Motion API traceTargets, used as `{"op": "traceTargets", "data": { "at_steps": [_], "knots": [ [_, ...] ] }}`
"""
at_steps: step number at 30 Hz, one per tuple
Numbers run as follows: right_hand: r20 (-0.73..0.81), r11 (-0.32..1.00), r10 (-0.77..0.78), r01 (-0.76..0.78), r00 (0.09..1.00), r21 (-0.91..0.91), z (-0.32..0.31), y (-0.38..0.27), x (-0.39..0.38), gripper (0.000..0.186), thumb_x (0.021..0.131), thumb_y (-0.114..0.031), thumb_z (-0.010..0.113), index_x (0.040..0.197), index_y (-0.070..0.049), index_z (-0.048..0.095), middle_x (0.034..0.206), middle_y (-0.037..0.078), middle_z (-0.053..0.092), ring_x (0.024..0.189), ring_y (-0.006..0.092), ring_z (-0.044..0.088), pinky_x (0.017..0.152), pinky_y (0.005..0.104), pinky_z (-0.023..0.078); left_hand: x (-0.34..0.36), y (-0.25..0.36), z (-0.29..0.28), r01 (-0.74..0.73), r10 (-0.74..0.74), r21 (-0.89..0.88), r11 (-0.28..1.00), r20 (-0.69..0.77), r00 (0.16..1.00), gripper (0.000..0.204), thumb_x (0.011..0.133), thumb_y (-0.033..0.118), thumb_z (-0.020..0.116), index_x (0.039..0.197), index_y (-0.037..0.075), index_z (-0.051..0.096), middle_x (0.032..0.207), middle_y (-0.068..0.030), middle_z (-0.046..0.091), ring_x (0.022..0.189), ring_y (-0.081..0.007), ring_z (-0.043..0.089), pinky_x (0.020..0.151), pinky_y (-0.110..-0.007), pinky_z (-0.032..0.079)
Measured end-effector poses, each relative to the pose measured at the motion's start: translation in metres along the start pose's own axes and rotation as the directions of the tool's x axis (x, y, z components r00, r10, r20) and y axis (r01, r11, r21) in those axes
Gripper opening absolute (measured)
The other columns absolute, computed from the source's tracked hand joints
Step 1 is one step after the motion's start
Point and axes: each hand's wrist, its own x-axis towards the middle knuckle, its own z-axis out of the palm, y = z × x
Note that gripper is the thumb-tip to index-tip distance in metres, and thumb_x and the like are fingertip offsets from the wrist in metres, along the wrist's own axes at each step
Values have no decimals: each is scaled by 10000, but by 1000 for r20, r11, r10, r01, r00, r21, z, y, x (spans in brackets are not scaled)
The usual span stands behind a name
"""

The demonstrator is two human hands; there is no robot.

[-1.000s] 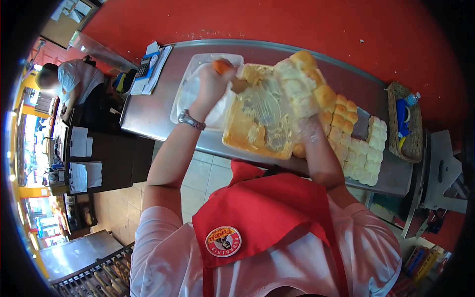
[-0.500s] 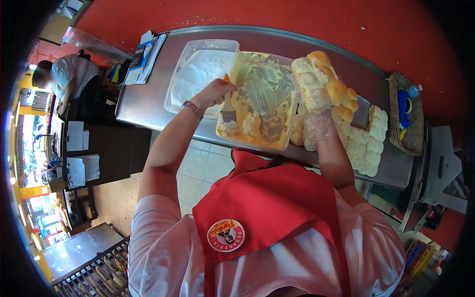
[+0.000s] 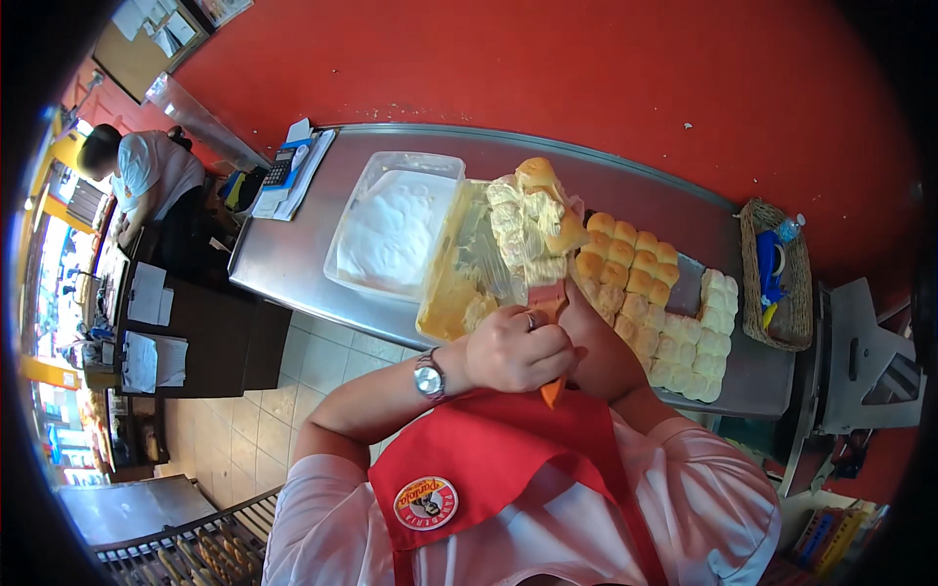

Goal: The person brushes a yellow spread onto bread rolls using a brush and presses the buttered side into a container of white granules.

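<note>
My left hand [image 3: 516,350] is closed around the orange handle of a wide pastry brush [image 3: 553,393]. The brush's cream-loaded bristles are against the lower end of a joined block of bread rolls [image 3: 518,223], smeared thickly with pale yellow spread. My right forearm [image 3: 598,342] reaches up behind the brush and supports this block; the hand is mostly hidden by the rolls and the brush. The block hangs over a plastic tub of yellow spread [image 3: 442,298]. Left of that tub stands a clear tub of white powder [image 3: 391,230].
More joined rolls lie right of the tub: golden ones [image 3: 625,256] and pale coated ones [image 3: 699,352]. A wicker basket [image 3: 750,264] stands at the steel table's [image 3: 293,256] right end. A calculator [image 3: 280,168] and papers lie at the left end. Another person [image 3: 161,171] leans over a counter.
My left hand has brought the brush from the spread tub rightward and nearer me, onto the rolls. The roll block has moved left over the tub, and its upper face now carries thick spread.
</note>
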Motion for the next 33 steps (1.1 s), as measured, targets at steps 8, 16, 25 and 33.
{"op": "traceTargets", "data": {
  "at_steps": [8, 16, 25, 33],
  "knots": [
    [0, 983, 135, -134, 991, -125, 46, 13, -14, 609, 881, -523, 475, 1309, -89, 450, 1195, 115, 553, 1023, 261, 595, 824, 373, 541, 42, -173, -48, 657, -987, -742, 135, -45, 152, 231, 860, 185, 647, 729, 3, 591, 626, -81, 623, 498, -123, 548, 473, -279, 424],
    [-96, 994, 107, -106, 990, 12, 30, 0, 8, 479, 906, -392, 461, 1274, -89, 502, 1189, 138, 573, 963, 279, 626, 860, 369, 519, 10, -18, 1, 90, -81, -190, 978, 58, 995, 135, 706, 97, 622, 840, 90, 643, 781, -68, 585, 710, -211, 610, 560, -302, 482],
    [101, 979, -12, 32, 995, -202, 61, 5, 5, 378, 926, -295, 525, 1244, -90, 519, 1097, 91, 609, 902, 190, 636, 827, 329, 532, 31, -159, -39, 723, -975, -656, 218, -113, 192, 201, 823, 164, 653, 735, -11, 609, 555, -60, 582, 483, -165, 586, 429, -310, 422],
    [-11, 993, 83, -84, 996, -79, 49, -1, -1, 447, 907, -346, 563, 1258, -76, 500, 1151, 90, 586, 923, 195, 629, 753, 316, 558, 18, 6, -17, 22, -22, -90, 996, 2, 1000, 75, 787, 101, 650, 736, 49, 630, 693, -64, 567, 636, -244, 590, 644, -347, 521]
  ]
}}
